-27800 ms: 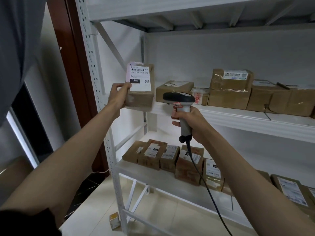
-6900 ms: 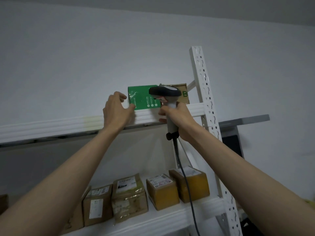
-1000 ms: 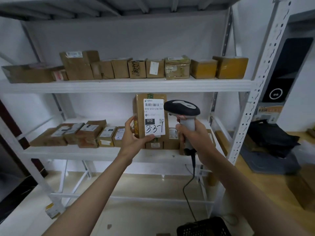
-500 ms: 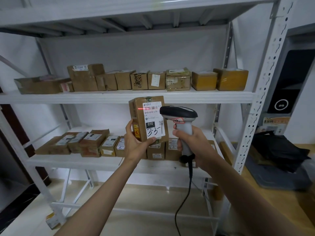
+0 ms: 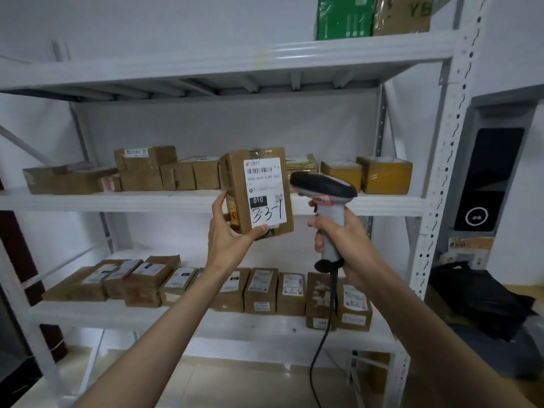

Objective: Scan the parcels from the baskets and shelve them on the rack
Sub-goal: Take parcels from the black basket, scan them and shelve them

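The person's left hand [image 5: 228, 240] holds a brown cardboard parcel [image 5: 259, 191] upright in front of the white metal rack [image 5: 438, 160], thumb curled under its bottom edge and fingers [image 5: 219, 201] wrapped round its left side, so its white shipping label [image 5: 264, 194] (a barcode, a black "010" block and handwritten "3-3-1") faces the camera. The right hand [image 5: 343, 240] has its fingers clamped round the grip of a corded barcode scanner [image 5: 323, 191], whose black head sits just right of the parcel. Behind them, rows of taped boxes [image 5: 384, 175] line the middle and lower shelves, and a green box [image 5: 344, 17] stands on the top shelf.
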